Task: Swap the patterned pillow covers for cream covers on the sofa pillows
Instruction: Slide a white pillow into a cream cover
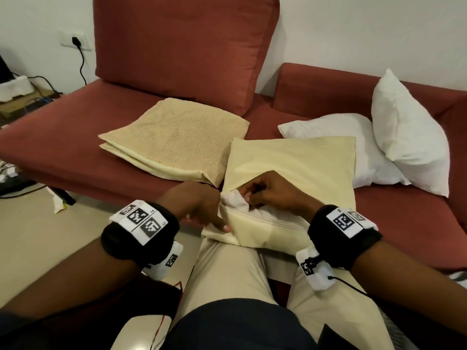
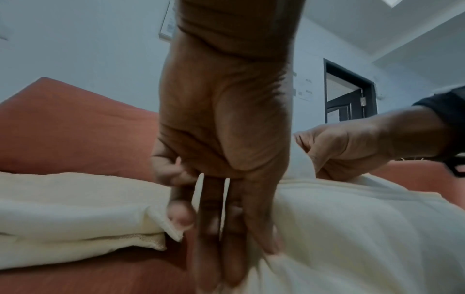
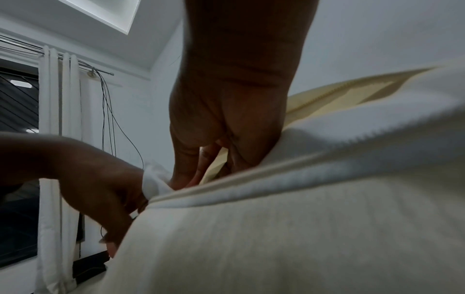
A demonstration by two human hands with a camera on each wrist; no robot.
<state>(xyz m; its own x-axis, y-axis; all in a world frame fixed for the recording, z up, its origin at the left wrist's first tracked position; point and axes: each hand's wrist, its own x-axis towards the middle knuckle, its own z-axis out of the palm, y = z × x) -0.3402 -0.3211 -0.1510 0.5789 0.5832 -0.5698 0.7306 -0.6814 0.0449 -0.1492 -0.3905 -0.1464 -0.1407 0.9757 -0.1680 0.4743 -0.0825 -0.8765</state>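
The job now is to tuck the last white corner of the pillow inside the cream cover [image 1: 290,160] and get the open edge ready to close. To do it well, one hand should keep the cover's edge still while the other pokes the stuffing deep into the corner. Small pushes work best, so the soft pillow does not pop back out. The zip edge should lie flat and straight before it is pulled along.

Going from left to right: on the sofa [image 1: 75,137] lies a folded pile of cream covers [image 1: 174,137], not touched by anyone. Next comes the left hand [image 1: 199,205]. Its fingers [image 2: 219,228] are long and straight, pressed close together, and they push down on the near left corner of the cover. The thumb looks bent next to them, but I cannot tell if it nips the cloth.

Then comes the pillow being dressed. It rests on the front of the sofa and partly on the person's knee. A white bump of pillow [image 1: 235,200] sticks out of the opening.

The right hand [image 1: 273,193] is curled at that opening. Its fingers [image 3: 198,167] are bent and dip into the gap, touching the white stuffing and the cream edge.

Far right, two bare white pillows [image 1: 379,147] wait on the sofa.
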